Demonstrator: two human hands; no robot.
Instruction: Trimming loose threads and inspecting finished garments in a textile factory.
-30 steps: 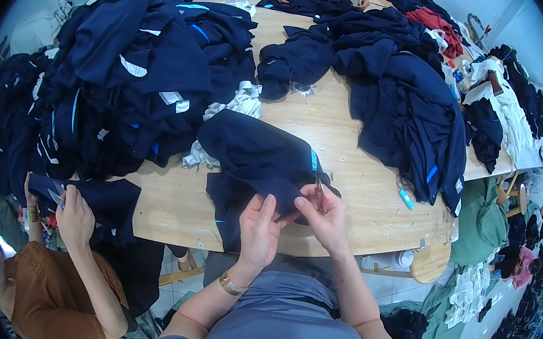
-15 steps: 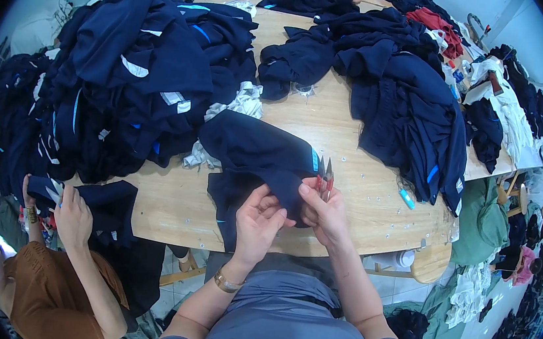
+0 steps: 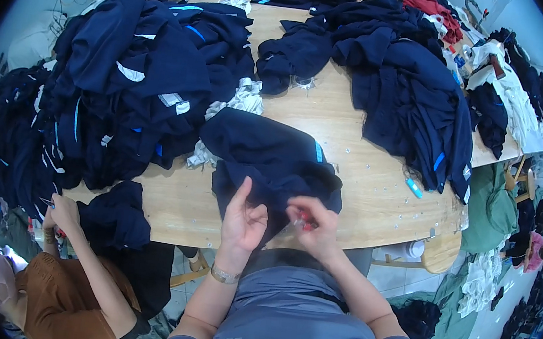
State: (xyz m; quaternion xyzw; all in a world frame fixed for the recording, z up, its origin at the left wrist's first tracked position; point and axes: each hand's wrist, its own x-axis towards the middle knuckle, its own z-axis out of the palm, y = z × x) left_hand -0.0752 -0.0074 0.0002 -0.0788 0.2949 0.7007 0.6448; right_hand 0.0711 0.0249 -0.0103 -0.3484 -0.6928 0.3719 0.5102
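Observation:
In front of me a navy blue garment with a light blue strip at its edge lies bunched on the table. My left hand hovers over its near part, thumb stretched up and fingers loosely bent, with nothing visible in it. Closed around red-handled thread snips is my right hand, just right of the left one over the cloth. The blades of the snips are mostly hidden and blurred.
A big heap of navy garments rises at the left, and another pile at the right. A light blue marker-like piece lies on the wooden table. A co-worker in brown sits close on my left; two others work across the table.
Both hands have let go of the garment's edge, and the cloth now lies bunched. The snips' blades, upright before, have turned down within my right hand. The left co-worker's hands moved.

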